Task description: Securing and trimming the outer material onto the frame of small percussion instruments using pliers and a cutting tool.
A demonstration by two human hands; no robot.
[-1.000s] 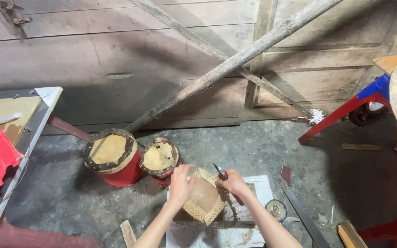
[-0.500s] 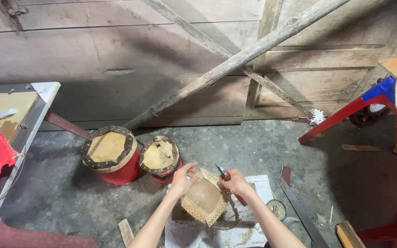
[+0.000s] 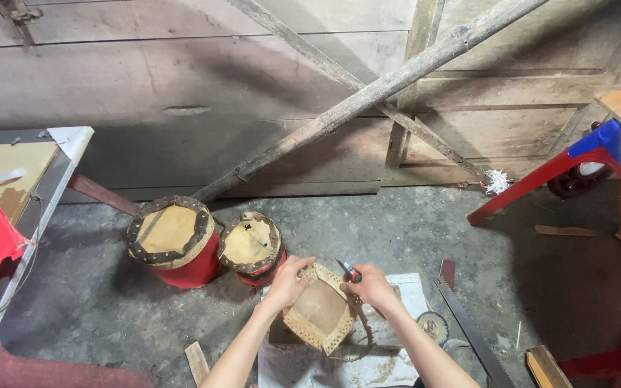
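Weathered plank walls and a crossed pair of poles point(image 3: 368, 93) back a rough concrete floor point(image 3: 95, 302) where a person works seated over a small drum skin. At the bottom centre, the left hand point(image 3: 287, 282) curls its fingers over the upper left edge of a tan, square-cornered hide panel point(image 3: 320, 310) with a laced border, tilting it up off a pale cloth point(image 3: 411, 287) spread on the floor. The right hand point(image 3: 373, 285) is closed around a small tool point(image 3: 348, 271) with a dark blade and red grip, its tip held just above the panel's top corner. Two red-bodied drums point(image 3: 175, 241), their heads studded round the rim, stand just beyond the hands, touching one another. A handsaw point(image 3: 468, 327) lies on the floor to the right, near a red metal frame point(image 3: 540, 179). The work appears to be at the trimming or lacing stage along the hide's edge; the next move would seem to call for a steady left-hand grip while the tool's tip meets the border precisely.
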